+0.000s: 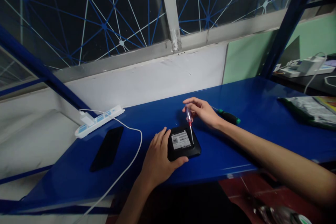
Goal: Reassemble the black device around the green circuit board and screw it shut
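A flat black box-shaped device point(194, 150) with a white printed label lies on the blue table. My left hand point(160, 155) grips its left side, fingers at the far edge and thumb along the near edge. My right hand point(201, 112) holds a screwdriver point(188, 113) with a clear purplish handle and a red collar. Its shaft slants down, and the tip meets the device's top face just right of the label. Behind my right wrist lies a second screwdriver point(229, 116) with a black and green handle.
On the left are a black phone point(107, 148) and a white power strip point(101, 121) with a charger; its white cable point(141, 140) curves over the table point(220, 168) toward me. A plastic packet point(309, 110) lies at right. Blue frame posts point(285, 28) rise at both sides.
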`<state>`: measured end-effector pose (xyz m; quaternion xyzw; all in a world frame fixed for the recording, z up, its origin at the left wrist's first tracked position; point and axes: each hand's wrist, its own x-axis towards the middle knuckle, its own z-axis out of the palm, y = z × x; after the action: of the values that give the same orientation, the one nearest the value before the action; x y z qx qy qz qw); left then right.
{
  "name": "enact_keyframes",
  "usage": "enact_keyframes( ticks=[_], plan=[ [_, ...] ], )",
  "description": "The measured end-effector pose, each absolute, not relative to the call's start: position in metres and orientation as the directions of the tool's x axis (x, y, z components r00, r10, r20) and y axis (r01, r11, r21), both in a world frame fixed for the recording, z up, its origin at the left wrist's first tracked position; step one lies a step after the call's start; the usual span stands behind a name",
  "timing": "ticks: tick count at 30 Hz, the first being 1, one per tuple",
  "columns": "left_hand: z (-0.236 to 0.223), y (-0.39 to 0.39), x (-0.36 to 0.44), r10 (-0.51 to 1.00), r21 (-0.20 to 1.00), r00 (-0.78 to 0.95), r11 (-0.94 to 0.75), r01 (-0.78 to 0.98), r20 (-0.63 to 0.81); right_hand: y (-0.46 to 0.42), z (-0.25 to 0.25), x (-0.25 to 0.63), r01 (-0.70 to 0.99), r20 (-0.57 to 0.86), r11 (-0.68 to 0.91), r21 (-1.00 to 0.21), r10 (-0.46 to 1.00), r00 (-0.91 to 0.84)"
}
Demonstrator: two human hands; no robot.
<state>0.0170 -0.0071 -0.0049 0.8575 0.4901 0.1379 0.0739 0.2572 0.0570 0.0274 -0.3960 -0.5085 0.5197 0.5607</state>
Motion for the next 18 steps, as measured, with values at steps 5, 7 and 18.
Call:
enact_keyframes(
  ticks=[5, 7, 18],
  plan=[
    [-0.0072, -0.0056, 0.0153, 0.851, 0.273, 0.495, -0.525, 0.806, 0.175, 0.055, 0.0265, 0.2561, -0.146, 0.169, 0.156, -0.977, 0.982, -0.08],
    [-0.0075, -0.0055, 0.0148, 0.848, 0.272, 0.498, -0.53, 0.803, 0.183, 0.0543, 0.0257, 0.2556, -0.14, 0.172, 0.158, -0.978, 0.98, -0.097],
    [-0.0055, -0.0065, 0.0164, 0.856, 0.266, 0.494, -0.516, 0.814, 0.149, 0.054, 0.0249, 0.254, -0.174, 0.147, 0.122, -0.977, 0.98, -0.137]
  ],
)
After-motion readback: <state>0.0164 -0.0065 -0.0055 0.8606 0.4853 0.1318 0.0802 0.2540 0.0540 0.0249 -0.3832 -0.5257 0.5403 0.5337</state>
